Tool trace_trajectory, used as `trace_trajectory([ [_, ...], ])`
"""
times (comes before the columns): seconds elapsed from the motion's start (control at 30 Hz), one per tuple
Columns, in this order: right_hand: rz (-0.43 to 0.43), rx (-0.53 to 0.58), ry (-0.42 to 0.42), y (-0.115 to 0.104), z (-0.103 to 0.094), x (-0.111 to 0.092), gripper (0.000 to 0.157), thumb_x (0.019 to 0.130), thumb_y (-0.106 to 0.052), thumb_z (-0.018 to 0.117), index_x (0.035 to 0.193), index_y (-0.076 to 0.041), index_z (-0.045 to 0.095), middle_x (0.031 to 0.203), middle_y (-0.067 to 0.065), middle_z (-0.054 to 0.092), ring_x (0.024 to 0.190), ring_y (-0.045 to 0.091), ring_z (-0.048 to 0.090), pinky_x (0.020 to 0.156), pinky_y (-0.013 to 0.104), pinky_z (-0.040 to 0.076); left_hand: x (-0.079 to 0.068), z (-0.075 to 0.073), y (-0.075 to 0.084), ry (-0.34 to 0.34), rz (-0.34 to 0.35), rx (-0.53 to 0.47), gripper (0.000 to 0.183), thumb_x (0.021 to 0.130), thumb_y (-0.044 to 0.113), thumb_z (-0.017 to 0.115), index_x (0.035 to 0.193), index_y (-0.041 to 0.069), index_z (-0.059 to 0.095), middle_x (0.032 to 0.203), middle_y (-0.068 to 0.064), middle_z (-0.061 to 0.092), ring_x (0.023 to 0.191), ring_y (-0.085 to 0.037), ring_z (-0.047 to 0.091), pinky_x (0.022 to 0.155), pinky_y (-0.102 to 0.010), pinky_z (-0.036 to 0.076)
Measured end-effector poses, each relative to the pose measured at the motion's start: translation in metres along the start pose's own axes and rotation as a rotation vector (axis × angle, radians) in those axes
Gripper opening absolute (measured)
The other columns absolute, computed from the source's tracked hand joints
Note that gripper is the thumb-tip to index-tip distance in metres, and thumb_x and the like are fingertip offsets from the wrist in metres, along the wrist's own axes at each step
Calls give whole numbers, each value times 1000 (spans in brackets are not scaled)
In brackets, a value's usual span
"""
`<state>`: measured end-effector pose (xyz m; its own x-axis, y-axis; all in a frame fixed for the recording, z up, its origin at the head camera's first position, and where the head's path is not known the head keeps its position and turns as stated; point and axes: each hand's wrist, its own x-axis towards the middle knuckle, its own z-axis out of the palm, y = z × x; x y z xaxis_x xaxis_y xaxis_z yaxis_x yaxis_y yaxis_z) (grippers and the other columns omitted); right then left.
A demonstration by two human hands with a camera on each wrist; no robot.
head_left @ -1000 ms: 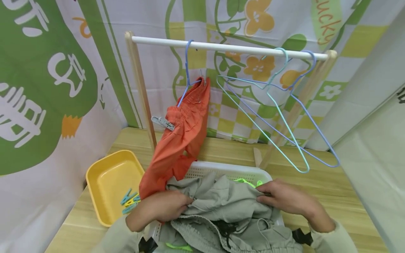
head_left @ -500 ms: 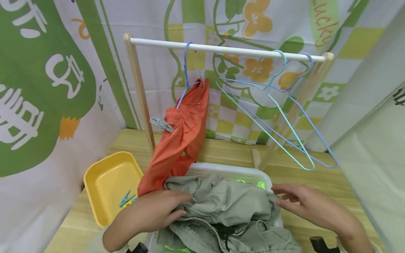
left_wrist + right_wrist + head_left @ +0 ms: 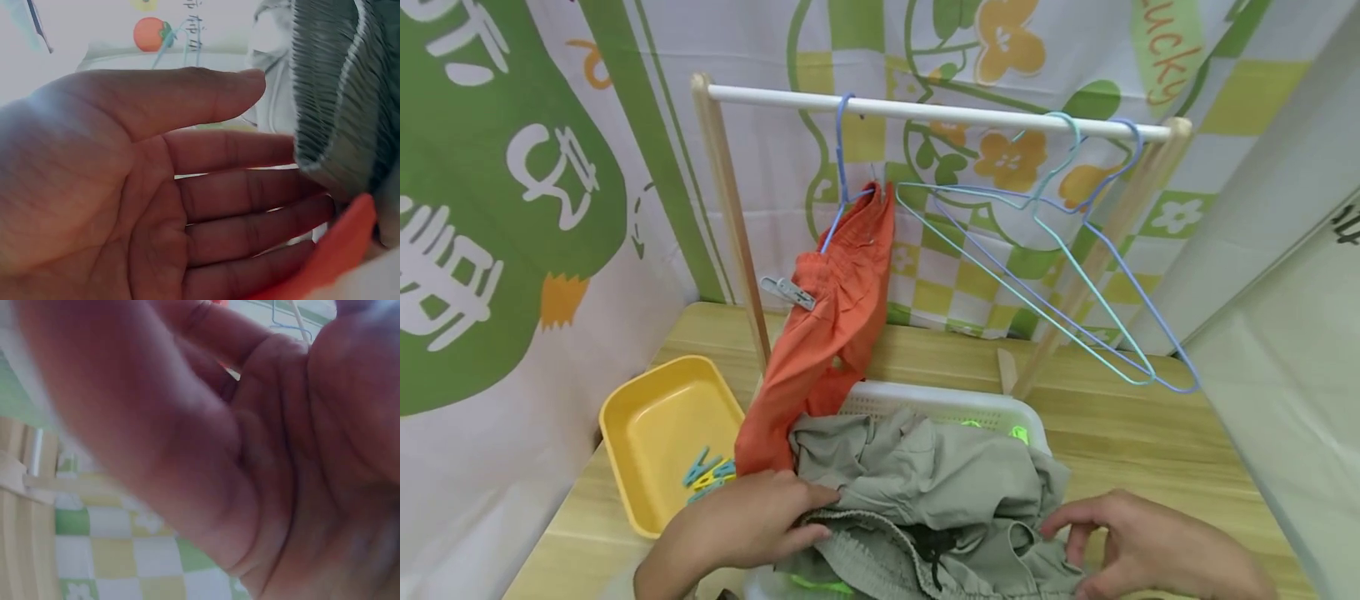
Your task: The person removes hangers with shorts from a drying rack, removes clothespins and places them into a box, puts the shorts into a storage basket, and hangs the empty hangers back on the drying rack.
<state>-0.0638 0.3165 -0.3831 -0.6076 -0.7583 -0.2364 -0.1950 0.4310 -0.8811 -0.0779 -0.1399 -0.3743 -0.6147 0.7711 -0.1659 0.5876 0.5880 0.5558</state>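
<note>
Grey-green trousers with a gathered elastic waistband and a dark drawstring lie bunched over a white basket. At their left side is my left hand, its fingertips at the waistband; the left wrist view shows that palm with fingers straight and thumb apart. My right hand is at the trousers' right edge, fingers bent loosely and thumb spread from the index finger. Orange trousers hang from a blue hanger on the rack, a grey clothespin on their waist, lower end by my left hand.
The wooden rack's white rail also carries a mint hanger and a periwinkle hanger at its right. Left of the basket, a yellow tray holds several clothespins. Bright green fabric shows inside the basket.
My right hand has left the trousers' upper right edge and come down toward their waist end. My left hand has slid slightly down and left, its fingers straightening. The mint hanger has swung slightly.
</note>
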Motion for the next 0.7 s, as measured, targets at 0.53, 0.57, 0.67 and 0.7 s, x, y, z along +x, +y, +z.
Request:
trace_trajectory([
  [0.53,-203,-170,186,-7,3,38,11,100,-8,69,102,-18,67,90,-11,63,70,2,63,56,27,56,11,11,-15,-72,49,50,19,98,28,72,113,17,71,83,18,60,77,2,59,69,-17,50],
  [0.57,-209,-209,217,-7,4,42,11,99,-8,70,103,-19,67,91,-11,63,71,3,64,57,27,56,12,13,-15,-82,45,35,20,98,28,72,114,17,71,84,18,60,77,3,58,68,-16,49],
  [0.67,-205,-341,282,-5,6,55,13,98,-9,72,100,-20,66,91,-13,62,74,0,61,60,24,55,16,17,-15,-103,34,20,19,98,27,72,114,17,71,80,18,59,72,5,56,65,-14,48],
  [0.7,-206,-384,288,-3,7,59,14,97,-8,73,99,-20,66,91,-15,61,74,-1,59,60,23,54,17,18,-15,-108,31,18,18,98,26,71,113,17,71,77,18,57,70,5,55,63,-15,47],
])
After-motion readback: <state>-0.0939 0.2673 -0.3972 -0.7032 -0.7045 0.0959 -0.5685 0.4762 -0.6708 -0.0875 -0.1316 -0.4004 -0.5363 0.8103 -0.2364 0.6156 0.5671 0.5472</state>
